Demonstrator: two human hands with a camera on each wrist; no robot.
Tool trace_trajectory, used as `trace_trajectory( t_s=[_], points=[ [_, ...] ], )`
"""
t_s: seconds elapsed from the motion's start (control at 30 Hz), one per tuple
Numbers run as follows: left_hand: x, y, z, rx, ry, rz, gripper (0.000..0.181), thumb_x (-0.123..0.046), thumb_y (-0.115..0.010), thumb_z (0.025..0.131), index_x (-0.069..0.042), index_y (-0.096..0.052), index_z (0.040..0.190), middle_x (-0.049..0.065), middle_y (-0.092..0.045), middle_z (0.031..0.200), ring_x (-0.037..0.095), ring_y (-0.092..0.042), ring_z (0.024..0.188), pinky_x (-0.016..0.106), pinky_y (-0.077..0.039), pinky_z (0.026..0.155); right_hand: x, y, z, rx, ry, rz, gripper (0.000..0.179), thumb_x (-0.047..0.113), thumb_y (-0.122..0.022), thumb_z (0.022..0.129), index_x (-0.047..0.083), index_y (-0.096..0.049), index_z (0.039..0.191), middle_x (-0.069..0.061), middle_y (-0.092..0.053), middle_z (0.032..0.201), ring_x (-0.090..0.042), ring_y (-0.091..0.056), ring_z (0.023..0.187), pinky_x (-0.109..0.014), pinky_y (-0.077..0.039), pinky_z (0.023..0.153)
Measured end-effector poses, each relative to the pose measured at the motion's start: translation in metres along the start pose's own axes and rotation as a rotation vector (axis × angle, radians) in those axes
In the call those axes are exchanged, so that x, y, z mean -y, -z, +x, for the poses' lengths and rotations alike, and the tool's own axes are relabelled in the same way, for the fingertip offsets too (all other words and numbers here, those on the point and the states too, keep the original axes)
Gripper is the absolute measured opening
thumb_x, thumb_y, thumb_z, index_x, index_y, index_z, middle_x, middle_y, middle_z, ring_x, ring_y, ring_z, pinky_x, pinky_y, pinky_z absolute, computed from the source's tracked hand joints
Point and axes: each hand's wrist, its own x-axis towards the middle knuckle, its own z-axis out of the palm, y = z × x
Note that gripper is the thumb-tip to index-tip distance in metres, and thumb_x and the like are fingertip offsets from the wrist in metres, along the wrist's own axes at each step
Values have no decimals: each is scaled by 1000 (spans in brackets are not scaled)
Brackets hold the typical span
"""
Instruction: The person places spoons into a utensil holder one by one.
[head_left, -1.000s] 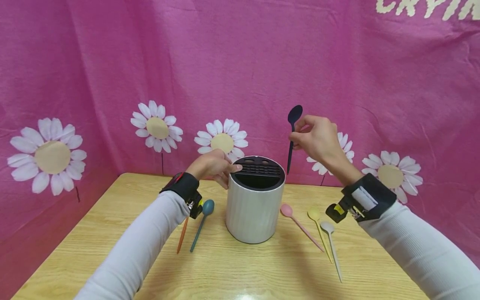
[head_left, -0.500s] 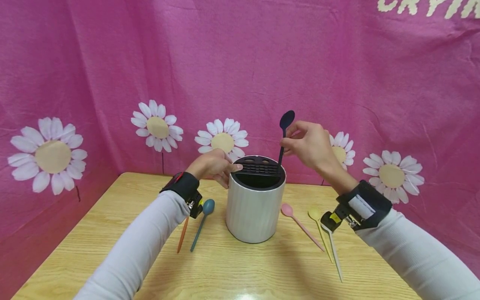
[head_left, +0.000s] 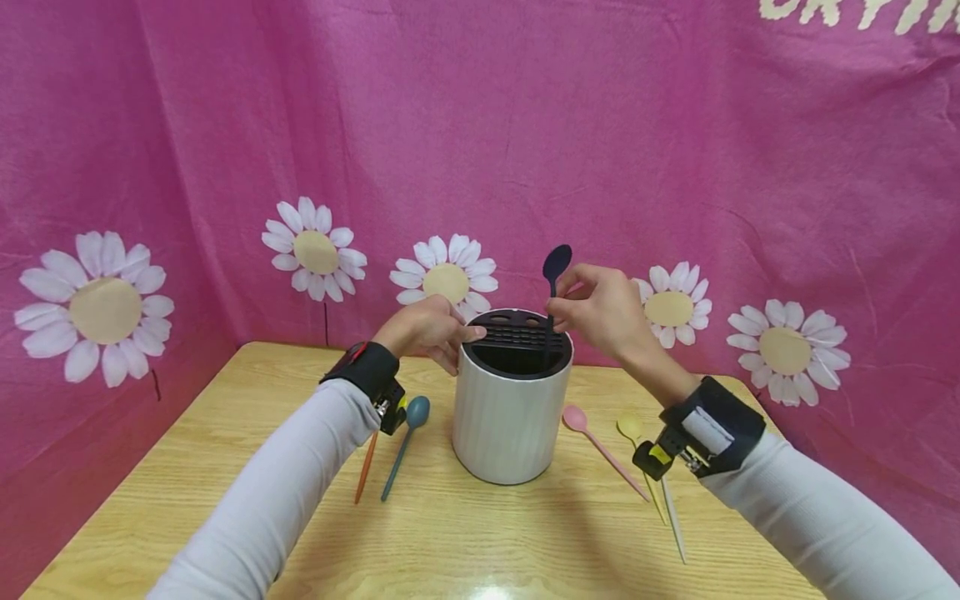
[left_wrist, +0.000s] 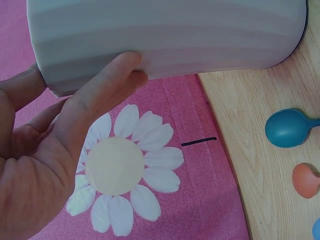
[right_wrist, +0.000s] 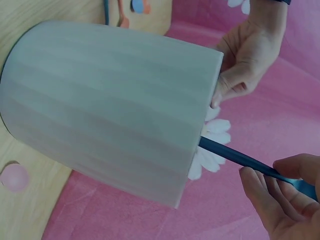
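While the left hand point(head_left: 426, 331) steadies the ribbed white container point(head_left: 510, 425), with its thumb over the rim and its fingers against the outer wall, the right hand point(head_left: 603, 310) pinches a dark blue spoon point(head_left: 557, 262) by the upper handle, just below the bowl. Thumb and fingertips of the right hand are together on the handle, so there is no free gap between them. The left hand is likewise clamped on the container's rim, though the left wrist view shows its fingers fairly straight along the wall.

The dark blue spoon stands nearly upright, bowl up. Its handle runs down past the rim into the large front opening of the black insert point(head_left: 513, 320), near the right end; its lower tip is out of sight.

A second ago the spoon was held higher, outside the container and to its right; half a second ago its tip was at the right side of the insert. Now both hand and spoon are lower and further left. The left hand and container have kept their place.

On the desk point(head_left: 480, 550), the teal spoon point(head_left: 417, 411) and orange spoon point(head_left: 366, 469) lie left of the container, the pink spoon point(head_left: 576, 418), yellow spoon point(head_left: 629, 427) and whitish spoon point(head_left: 673, 521) right of it.
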Motion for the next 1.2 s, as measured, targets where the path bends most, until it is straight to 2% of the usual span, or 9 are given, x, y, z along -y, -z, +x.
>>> trace_trajectory(
  t_s=[0.17,0.4,0.53,0.7,0.93,1.2],
  points=[
    [0,0,0,1,0,5,37,-20,-64,96,11,-62,117,20,-68,97,29,-69,76,42,-59,70,-5,-9,-4,8,-3,2,12,4,-72,84,1,-62,89,-14,-69,82,-18,-68,60,-31,-60,58],
    [-1,1,0,0,10,9,31,-21,-65,96,7,-69,105,19,-69,93,29,-69,75,42,-60,70,-8,-19,-12,16,-12,5,13,7,-74,85,2,-62,87,-12,-70,79,-18,-68,59,-20,-52,47],
    [-1,1,0,1,14,11,32,-21,-65,96,8,-68,107,19,-69,94,29,-69,75,42,-60,70,-10,-23,-15,24,-9,15,13,6,-74,85,1,-62,88,-12,-71,79,-17,-67,58,-18,-54,50],
    [-1,1,1,6,10,21,36,-22,-64,96,9,-65,115,19,-69,95,29,-69,75,41,-60,69,-13,-30,-18,20,-4,9,12,5,-74,84,2,-62,86,-10,-71,76,-15,-67,58,-18,-52,49],
    [0,1,0,14,7,10,29,-21,-64,96,7,-69,104,19,-70,92,29,-69,75,42,-59,70,-13,-38,-21,16,-5,41,14,5,-74,84,0,-61,84,-11,-71,74,-16,-67,56,-26,-57,51],
    [-1,1,-1,18,11,-12,30,-20,-64,96,9,-67,105,19,-69,92,29,-69,76,46,-58,75,-13,-44,-22,8,1,42,15,4,-74,83,0,-60,84,-10,-70,71,-16,-67,55,-26,-58,52]
  ],
)
